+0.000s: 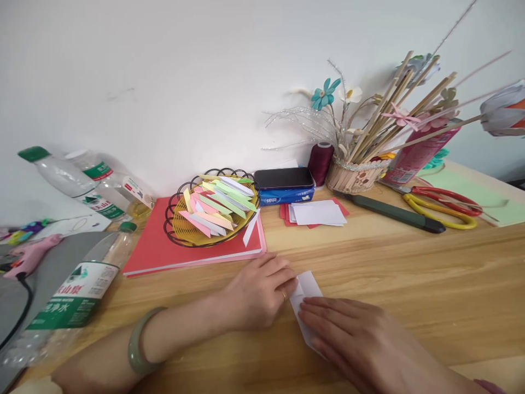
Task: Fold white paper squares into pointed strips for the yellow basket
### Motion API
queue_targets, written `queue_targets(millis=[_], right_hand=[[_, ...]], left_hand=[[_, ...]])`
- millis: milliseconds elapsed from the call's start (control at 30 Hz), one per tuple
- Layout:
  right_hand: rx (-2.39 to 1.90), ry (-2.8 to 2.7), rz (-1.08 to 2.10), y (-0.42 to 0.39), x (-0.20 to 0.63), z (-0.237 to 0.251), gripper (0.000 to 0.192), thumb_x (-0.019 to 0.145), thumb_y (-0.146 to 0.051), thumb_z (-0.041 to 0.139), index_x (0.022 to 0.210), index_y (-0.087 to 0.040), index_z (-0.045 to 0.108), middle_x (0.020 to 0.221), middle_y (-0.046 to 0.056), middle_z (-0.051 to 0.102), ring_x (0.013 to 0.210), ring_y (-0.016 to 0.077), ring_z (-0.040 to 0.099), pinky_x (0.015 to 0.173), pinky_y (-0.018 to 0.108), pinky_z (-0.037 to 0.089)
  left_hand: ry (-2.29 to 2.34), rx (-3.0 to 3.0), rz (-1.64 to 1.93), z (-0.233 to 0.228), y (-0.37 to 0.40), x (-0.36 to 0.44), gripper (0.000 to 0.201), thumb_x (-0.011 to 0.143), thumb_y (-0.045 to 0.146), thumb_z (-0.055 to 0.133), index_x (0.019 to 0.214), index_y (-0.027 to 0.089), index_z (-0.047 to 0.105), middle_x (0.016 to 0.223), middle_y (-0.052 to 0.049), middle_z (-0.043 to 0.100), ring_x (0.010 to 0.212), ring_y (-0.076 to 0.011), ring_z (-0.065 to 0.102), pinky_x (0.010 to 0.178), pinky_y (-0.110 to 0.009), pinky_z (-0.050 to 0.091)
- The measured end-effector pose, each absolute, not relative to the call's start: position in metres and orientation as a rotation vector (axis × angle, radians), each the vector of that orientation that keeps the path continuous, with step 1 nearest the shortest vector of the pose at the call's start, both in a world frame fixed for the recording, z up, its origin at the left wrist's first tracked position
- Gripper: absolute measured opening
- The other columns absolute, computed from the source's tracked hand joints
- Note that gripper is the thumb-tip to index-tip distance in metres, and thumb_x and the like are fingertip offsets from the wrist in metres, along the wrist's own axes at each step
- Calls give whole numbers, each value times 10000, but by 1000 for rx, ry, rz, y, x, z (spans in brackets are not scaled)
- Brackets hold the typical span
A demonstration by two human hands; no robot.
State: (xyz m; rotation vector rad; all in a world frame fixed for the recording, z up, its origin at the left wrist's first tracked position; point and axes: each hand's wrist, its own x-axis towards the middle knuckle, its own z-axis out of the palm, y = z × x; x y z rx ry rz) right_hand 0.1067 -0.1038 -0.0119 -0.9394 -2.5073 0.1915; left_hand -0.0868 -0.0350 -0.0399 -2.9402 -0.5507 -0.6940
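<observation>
A small white piece of paper (308, 285) lies on the wooden table (410, 284) near its front edge. My left hand (256, 290) rests with curled fingers on the paper's left edge; a green bangle sits on that wrist. My right hand (356, 339) lies flat, fingers together, pressing down on the lower part of the paper and hiding most of it. Neither hand lifts the paper off the table.
A black wire basket (174, 219) of folded coloured paper strips stands on a red pad (156, 249). Behind are a phone on a blue box (284, 186), paper squares (318, 213), a utility knife (394, 213), scissors (443, 205), a stick-filled holder (355, 175). Plastic bottles (77, 295) lie at left.
</observation>
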Motion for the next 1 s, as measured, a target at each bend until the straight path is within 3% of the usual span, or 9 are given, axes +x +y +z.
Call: queue_targets(millis=[133, 233, 333, 800, 1000], right_hand=[[-1200, -2416, 107, -92, 114, -17, 227, 903, -167, 355, 819, -189, 565, 745, 34, 609, 632, 146, 574, 548, 265, 458], [-1387, -2393, -55, -84, 114, -24, 196, 891, -253, 406, 737, -196, 512, 715, 34, 553, 610, 172, 555, 497, 288, 427], [-1393, -2389, -31, -80, 111, -28, 187, 893, -234, 394, 766, -194, 525, 721, 30, 554, 606, 164, 561, 498, 277, 422], [-1149, -2508, 98, -73, 112, -27, 226, 872, -93, 362, 919, -151, 575, 812, 76, 585, 723, 182, 552, 608, 305, 489], [-1058, -2547, 34, -69, 117, -27, 233, 879, -117, 371, 927, -149, 597, 766, 69, 578, 681, 178, 537, 578, 300, 472]], left_hand=[[-469, -2895, -735, -41, -38, -87, 208, 866, 107, 485, 701, 127, 611, 822, -41, 659, 857, -160, 562, 822, -350, 453], [-453, -2883, -725, -42, -40, -87, 159, 866, 151, 498, 787, 109, 629, 803, -47, 651, 858, -168, 563, 826, -352, 453], [-513, -2884, -670, -44, -38, -88, 194, 886, 233, 492, 862, 98, 630, 811, -53, 633, 885, -190, 553, 832, -368, 451], [-667, -2834, -682, -46, -27, -90, 200, 888, 286, 517, 854, 122, 626, 831, -54, 595, 920, -207, 515, 755, -330, 454], [-678, -2818, -668, -47, -27, -90, 214, 881, 309, 529, 808, 136, 632, 821, -56, 585, 938, -205, 507, 782, -327, 454]])
